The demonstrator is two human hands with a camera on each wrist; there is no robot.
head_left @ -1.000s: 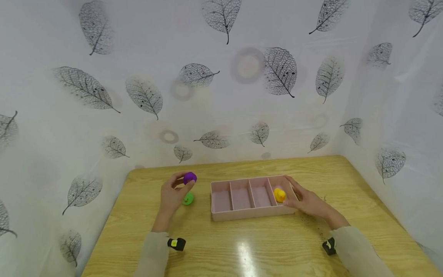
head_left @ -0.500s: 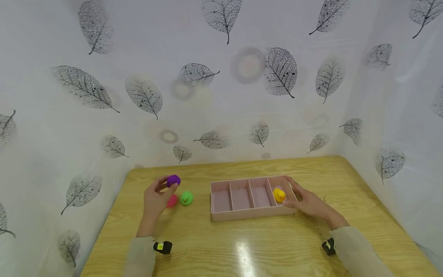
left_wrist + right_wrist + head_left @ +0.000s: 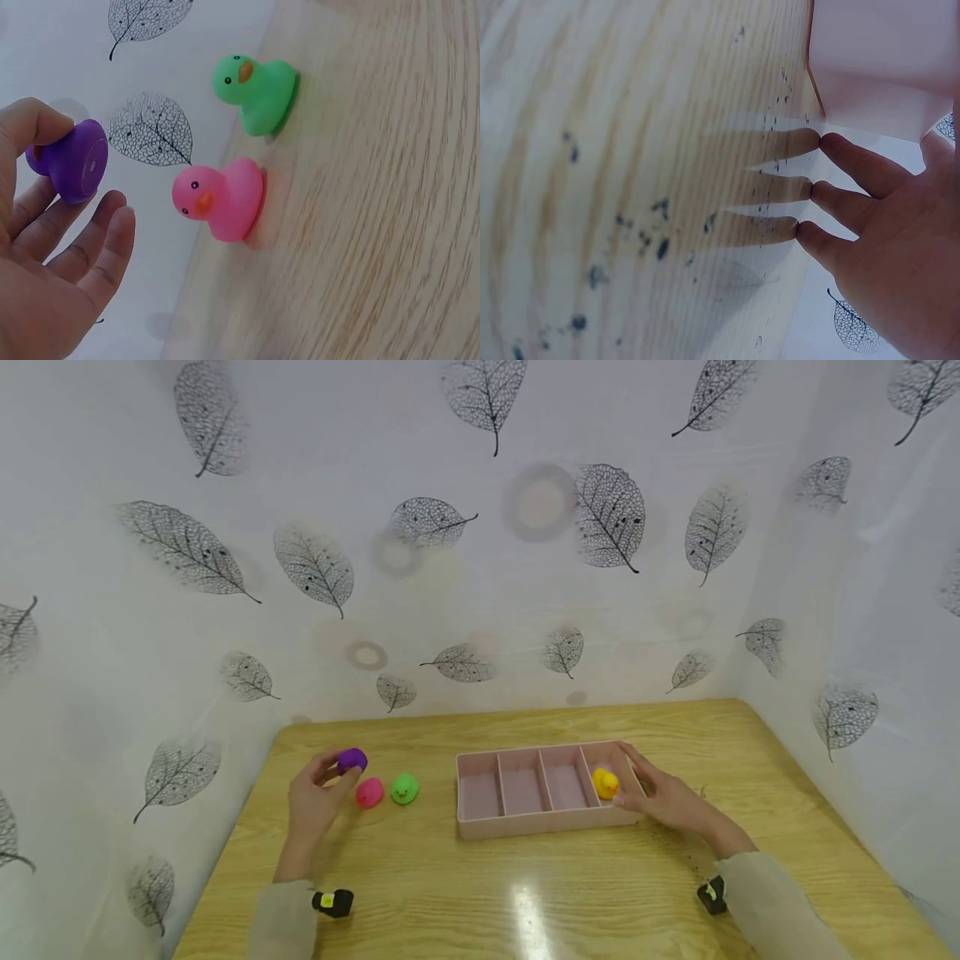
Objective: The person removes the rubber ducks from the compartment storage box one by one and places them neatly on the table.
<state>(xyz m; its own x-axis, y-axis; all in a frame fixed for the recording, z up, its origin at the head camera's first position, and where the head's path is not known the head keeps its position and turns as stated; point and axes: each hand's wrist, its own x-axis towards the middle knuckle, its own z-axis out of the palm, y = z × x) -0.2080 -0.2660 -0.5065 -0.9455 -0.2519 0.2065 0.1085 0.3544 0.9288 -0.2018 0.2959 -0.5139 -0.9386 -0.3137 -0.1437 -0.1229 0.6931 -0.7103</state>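
Note:
My left hand (image 3: 315, 797) pinches a purple rubber duck (image 3: 352, 761) above the table, left of the other ducks. In the left wrist view the duck's flat base (image 3: 91, 166) faces the camera. A pink rubber duck (image 3: 370, 792) and a green rubber duck (image 3: 405, 789) stand side by side on the table. My right hand (image 3: 671, 797) holds the right end of a pale pink divided box (image 3: 525, 825), thumb over its rim. In the right wrist view several fingertips touch the tabletop beside the box. A yellow rubber duck (image 3: 605, 784) sits in the rightmost compartment.
The wooden table (image 3: 450, 902) bears dark specks (image 3: 660, 247) near the right hand. A white leaf-print curtain (image 3: 480, 585) encloses the table's back and sides. A black camera sits on each wrist.
The left hand has moved left and slightly down with the purple duck, uncovering the pink duck and all of the green duck. The right hand, box and yellow duck stay put.

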